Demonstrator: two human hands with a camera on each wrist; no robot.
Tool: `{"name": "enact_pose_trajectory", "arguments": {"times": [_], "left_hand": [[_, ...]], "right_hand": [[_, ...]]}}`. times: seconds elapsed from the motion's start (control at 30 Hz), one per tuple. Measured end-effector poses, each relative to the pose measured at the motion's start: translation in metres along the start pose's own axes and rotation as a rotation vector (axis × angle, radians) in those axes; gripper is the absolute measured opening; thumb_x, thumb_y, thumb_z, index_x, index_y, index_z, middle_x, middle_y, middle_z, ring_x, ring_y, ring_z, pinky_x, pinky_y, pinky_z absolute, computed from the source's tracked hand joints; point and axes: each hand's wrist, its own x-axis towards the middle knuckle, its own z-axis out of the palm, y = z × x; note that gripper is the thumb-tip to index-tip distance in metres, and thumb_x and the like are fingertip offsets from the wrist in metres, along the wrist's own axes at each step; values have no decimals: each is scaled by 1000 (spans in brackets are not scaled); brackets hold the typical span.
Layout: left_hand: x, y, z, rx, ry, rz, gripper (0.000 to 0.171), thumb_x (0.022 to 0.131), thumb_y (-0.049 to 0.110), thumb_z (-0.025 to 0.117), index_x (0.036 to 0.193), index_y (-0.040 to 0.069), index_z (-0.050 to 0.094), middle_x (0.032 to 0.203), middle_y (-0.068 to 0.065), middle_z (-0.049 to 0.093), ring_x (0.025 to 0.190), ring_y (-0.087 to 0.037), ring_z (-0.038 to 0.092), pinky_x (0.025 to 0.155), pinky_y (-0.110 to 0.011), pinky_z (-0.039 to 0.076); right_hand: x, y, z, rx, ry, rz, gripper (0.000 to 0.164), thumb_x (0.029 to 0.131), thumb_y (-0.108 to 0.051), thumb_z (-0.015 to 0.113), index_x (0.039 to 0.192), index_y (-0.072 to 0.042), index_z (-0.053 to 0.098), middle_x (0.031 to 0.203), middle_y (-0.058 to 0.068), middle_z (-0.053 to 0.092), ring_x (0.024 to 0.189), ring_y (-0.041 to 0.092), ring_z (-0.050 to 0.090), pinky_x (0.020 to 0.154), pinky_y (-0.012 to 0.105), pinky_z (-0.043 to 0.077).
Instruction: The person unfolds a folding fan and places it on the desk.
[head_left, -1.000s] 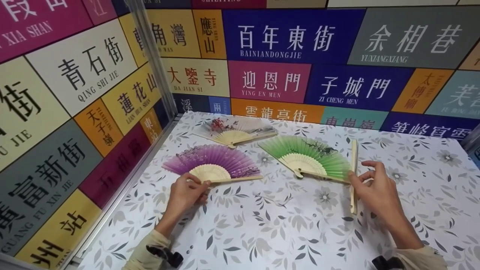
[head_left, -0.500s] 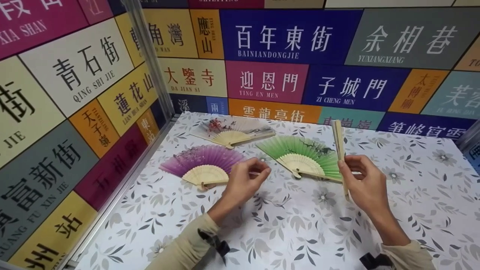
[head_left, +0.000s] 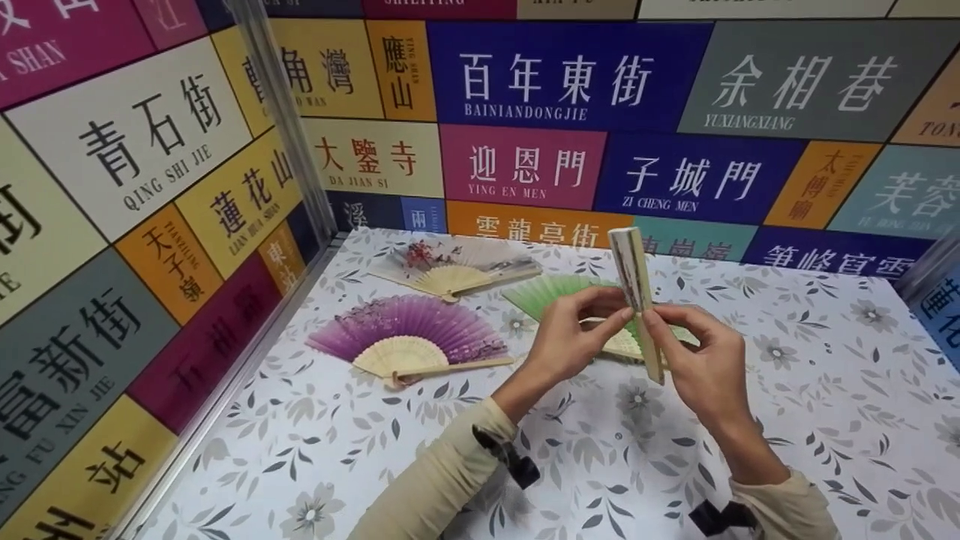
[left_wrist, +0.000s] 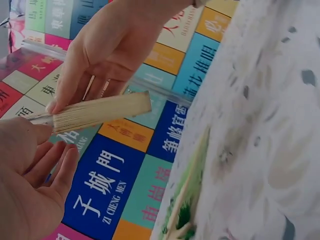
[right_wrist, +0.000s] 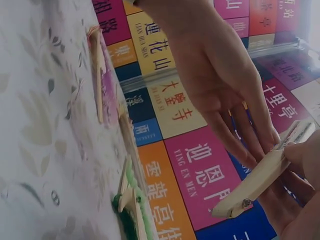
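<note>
A folded bamboo fan [head_left: 630, 262] is held upright above the table, between both hands. My left hand [head_left: 574, 330] pinches its left side with thumb and fingertips. From the right, my right hand [head_left: 709, 360] grips it between thumb and curled fingers. The right wrist view shows the pivot end of the folded fan [right_wrist: 250, 190], with a small rivet; the left wrist view shows its stacked ribs [left_wrist: 110, 111]. Behind the hands lies an open green fan [head_left: 551, 295], partly hidden by them. An open purple fan [head_left: 450, 322] rests to the left.
At the back of the table [head_left: 525, 487] lies an open pale fan [head_left: 480, 259] with red blossoms. A flower-patterned cloth covers the table. Panels with printed signs [head_left: 570, 75] stand along the back and left side.
My left hand has left the purple fan and moved right to the folded fan. My right hand has raised the folded fan off the table and brought it left.
</note>
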Motion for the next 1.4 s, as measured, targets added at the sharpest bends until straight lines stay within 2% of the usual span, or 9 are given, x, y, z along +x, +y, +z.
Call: {"name": "enact_pose_trajectory", "arguments": {"times": [0.1,0.2,0.3,0.4,0.57,0.87,1.2,1.4], "left_hand": [[6,1,3,-69,3,5,26,97,29,69,121,19,70,109,3,76,96,-2,71,86,-22,63],[9,1,4,-165,-1,5,27,97,27,68,123,19,70,110,2,76,98,-6,72,86,-26,64],[8,-1,6,-285,-5,-5,28,98,23,68,124,16,70,113,-2,75,101,-12,73,88,-32,65],[5,-3,8,-390,-5,-13,27,98,17,66,125,11,69,116,-6,74,104,-17,73,90,-37,65],[2,-7,10,-508,-6,-31,26,99,10,63,125,5,68,119,-12,72,107,-24,72,93,-41,63],[2,-11,11,-568,30,-96,27,98,11,66,123,3,68,116,-14,72,106,-25,72,93,-40,63],[0,-15,12,-624,33,-159,27,98,13,66,124,4,67,116,-13,70,106,-24,71,94,-41,63],[-1,-18,11,-664,39,-203,27,99,12,65,124,2,65,115,-13,68,106,-23,70,94,-41,63]], "right_hand": [[5,-4,3,73,30,12,19,93,-21,74,107,-9,78,106,6,77,106,12,71,83,17,63],[8,-6,5,143,73,62,22,90,-19,77,106,-4,78,102,5,79,102,14,73,80,19,63],[9,-5,5,246,97,96,24,88,-15,79,105,2,77,97,7,79,92,16,76,76,22,65],[9,-4,6,343,95,92,26,87,-9,79,106,8,75,94,10,79,83,19,77,73,26,66],[7,0,6,452,94,112,29,86,-2,77,108,15,71,93,14,79,80,22,77,73,32,66],[6,6,11,537,117,184,31,87,-1,76,110,18,68,93,13,79,85,21,77,76,36,65],[5,6,15,518,147,263,32,88,-10,77,108,14,69,92,13,78,86,21,77,71,35,67],[4,4,14,509,126,292,34,92,-15,74,110,12,65,93,13,78,86,20,76,69,33,67]]}}
